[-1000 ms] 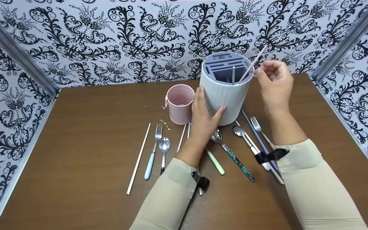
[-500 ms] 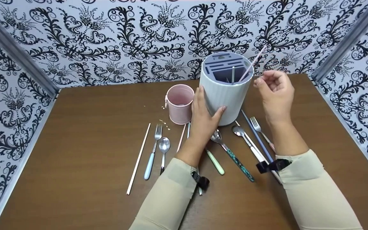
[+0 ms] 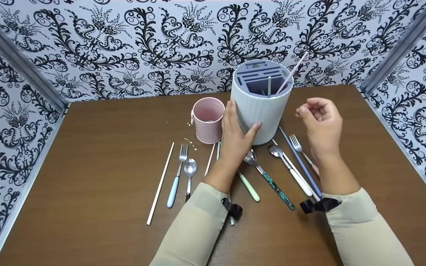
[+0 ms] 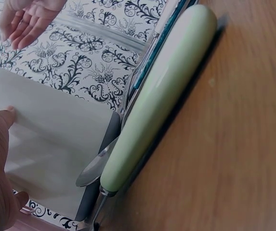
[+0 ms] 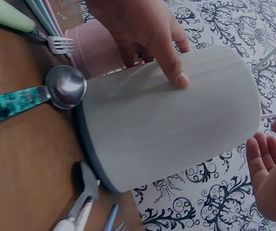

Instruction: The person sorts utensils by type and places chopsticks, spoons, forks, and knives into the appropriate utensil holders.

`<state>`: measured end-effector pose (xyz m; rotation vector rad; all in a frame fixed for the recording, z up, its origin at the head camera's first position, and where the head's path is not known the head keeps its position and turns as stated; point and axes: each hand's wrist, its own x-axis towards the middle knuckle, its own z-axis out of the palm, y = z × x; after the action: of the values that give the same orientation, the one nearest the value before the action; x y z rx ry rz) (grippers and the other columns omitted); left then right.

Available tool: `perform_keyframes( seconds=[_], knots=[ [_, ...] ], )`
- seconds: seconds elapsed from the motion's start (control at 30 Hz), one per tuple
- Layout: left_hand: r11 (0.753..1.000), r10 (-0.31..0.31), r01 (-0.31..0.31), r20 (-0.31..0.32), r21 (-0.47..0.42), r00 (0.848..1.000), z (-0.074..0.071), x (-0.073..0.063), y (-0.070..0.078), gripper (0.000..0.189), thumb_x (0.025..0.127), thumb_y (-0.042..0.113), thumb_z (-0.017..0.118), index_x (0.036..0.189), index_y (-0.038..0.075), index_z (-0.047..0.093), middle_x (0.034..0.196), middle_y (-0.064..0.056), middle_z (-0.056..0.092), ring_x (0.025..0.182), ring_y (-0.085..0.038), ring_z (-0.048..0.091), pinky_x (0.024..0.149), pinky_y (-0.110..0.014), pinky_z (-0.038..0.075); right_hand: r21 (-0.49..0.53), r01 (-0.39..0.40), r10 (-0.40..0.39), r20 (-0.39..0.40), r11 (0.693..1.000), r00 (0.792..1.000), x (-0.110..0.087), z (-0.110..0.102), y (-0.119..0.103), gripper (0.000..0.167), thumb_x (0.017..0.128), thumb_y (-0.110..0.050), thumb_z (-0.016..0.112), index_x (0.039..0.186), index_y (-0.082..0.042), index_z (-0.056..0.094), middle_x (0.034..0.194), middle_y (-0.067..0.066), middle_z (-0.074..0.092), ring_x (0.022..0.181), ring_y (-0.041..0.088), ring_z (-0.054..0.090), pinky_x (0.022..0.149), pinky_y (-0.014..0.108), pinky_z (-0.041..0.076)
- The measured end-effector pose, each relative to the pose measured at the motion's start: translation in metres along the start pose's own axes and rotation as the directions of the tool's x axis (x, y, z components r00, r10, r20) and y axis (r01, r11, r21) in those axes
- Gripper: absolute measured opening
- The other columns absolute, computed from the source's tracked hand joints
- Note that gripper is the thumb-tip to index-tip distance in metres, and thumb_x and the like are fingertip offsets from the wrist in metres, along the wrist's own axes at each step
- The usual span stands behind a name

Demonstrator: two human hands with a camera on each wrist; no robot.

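- The left hand [image 3: 235,137] has its fingers pointing away from the body, the thumb spread apart.
- The right hand [image 3: 323,125] is raised, fingers loosely bent, thumb near the index finger.
- The left forearm [image 3: 192,223] extends forward and rightward, the right forearm [image 3: 362,229] forward and leftward.

We gripped the holder [image 5: 171,127] with our left hand [image 5: 150,33]; our right hand [image 5: 272,178] hung near its top; a teal spoon [image 5: 66,86] lay by its base.
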<state>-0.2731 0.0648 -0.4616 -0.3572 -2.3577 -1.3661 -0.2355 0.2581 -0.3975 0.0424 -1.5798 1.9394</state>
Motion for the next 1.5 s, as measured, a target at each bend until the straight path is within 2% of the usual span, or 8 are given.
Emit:
perform_keyframes(
  seconds=[0.37,0.53,0.8,0.93,1.07,1.3,1.4,1.5],
  knots=[
    [1.000,0.002,-0.002,0.001,0.001,1.000,0.001,-0.001,-0.001,0.097,0.093,0.039,0.077,0.165,0.009,0.019,0.169,-0.018,0.028,0.158,-0.033,0.025,0.131,-0.044,0.024,-0.040,-0.085,0.086,0.020,0.996,0.996,-0.021,-0.021,0.010,0.020,0.090,0.013,0.068,0.106,0.000,0.066,0.089,0.007,0.067,0.080,0.020,0.068,0.078,0.027,0.062],
    [1.000,0.009,-0.009,-0.001,0.000,1.000,0.000,0.000,-0.001,0.097,0.093,0.038,0.077,0.165,0.008,0.019,0.169,-0.020,0.028,0.158,-0.036,0.026,0.130,-0.046,0.025,-0.058,-0.123,0.126,0.046,0.991,0.991,-0.027,-0.025,0.012,0.021,0.091,0.012,0.069,0.110,0.006,0.064,0.090,0.007,0.067,0.080,0.017,0.068,0.077,0.024,0.062],
    [1.000,-0.007,0.007,0.005,-0.009,1.000,-0.001,0.001,-0.001,0.098,0.092,0.039,0.078,0.165,0.009,0.020,0.169,-0.018,0.028,0.158,-0.034,0.025,0.131,-0.044,0.024,-0.211,-0.161,0.189,0.119,0.964,0.975,-0.030,-0.031,0.011,0.023,0.090,0.010,0.070,0.108,-0.005,0.067,0.098,0.011,0.068,0.084,0.014,0.068,0.076,0.019,0.059],
    [1.000,-0.007,0.007,0.002,-0.008,1.000,-0.001,0.001,-0.001,0.098,0.092,0.038,0.078,0.165,0.009,0.020,0.169,-0.018,0.028,0.158,-0.035,0.026,0.131,-0.044,0.024,-0.351,-0.141,0.210,0.168,0.926,0.963,-0.028,-0.036,0.007,0.022,0.092,0.002,0.073,0.112,-0.006,0.067,0.100,0.006,0.069,0.087,0.010,0.067,0.076,0.016,0.057],
    [1.000,-0.004,0.004,0.005,-0.009,1.000,0.000,0.001,0.000,0.098,0.093,0.038,0.078,0.165,0.009,0.019,0.169,-0.017,0.028,0.158,-0.034,0.025,0.131,-0.043,0.023,-0.493,-0.086,0.223,0.227,0.866,0.948,-0.026,-0.044,0.004,0.026,0.095,-0.006,0.073,0.118,-0.002,0.065,0.103,-0.001,0.068,0.090,0.005,0.068,0.077,0.013,0.055],
    [1.000,-0.008,0.008,0.006,-0.015,1.000,0.000,0.001,0.001,0.098,0.093,0.039,0.077,0.166,0.010,0.018,0.170,-0.017,0.027,0.158,-0.033,0.025,0.131,-0.042,0.023,-0.585,-0.061,0.265,0.270,0.809,0.926,-0.020,-0.053,0.001,0.033,0.095,-0.010,0.074,0.124,0.002,0.062,0.103,-0.010,0.067,0.090,0.001,0.066,0.077,0.012,0.054],
    [1.000,-0.009,0.009,0.008,-0.017,1.000,-0.001,0.001,0.001,0.098,0.093,0.039,0.077,0.166,0.010,0.018,0.170,-0.017,0.026,0.159,-0.033,0.025,0.131,-0.043,0.023,-0.633,-0.044,0.282,0.280,0.773,0.918,-0.018,-0.058,0.003,0.035,0.095,-0.011,0.074,0.126,0.002,0.062,0.105,-0.007,0.068,0.088,0.000,0.064,0.077,0.010,0.053],
    [1.000,-0.007,0.007,0.010,-0.015,1.000,-0.001,0.000,0.001,0.098,0.093,0.038,0.077,0.166,0.009,0.018,0.170,-0.018,0.027,0.158,-0.035,0.026,0.131,-0.043,0.023,-0.688,-0.011,0.312,0.315,0.725,0.897,-0.017,-0.063,0.003,0.039,0.097,-0.014,0.073,0.130,0.003,0.061,0.113,0.009,0.069,0.090,-0.004,0.063,0.079,0.008,0.052]
  ],
)
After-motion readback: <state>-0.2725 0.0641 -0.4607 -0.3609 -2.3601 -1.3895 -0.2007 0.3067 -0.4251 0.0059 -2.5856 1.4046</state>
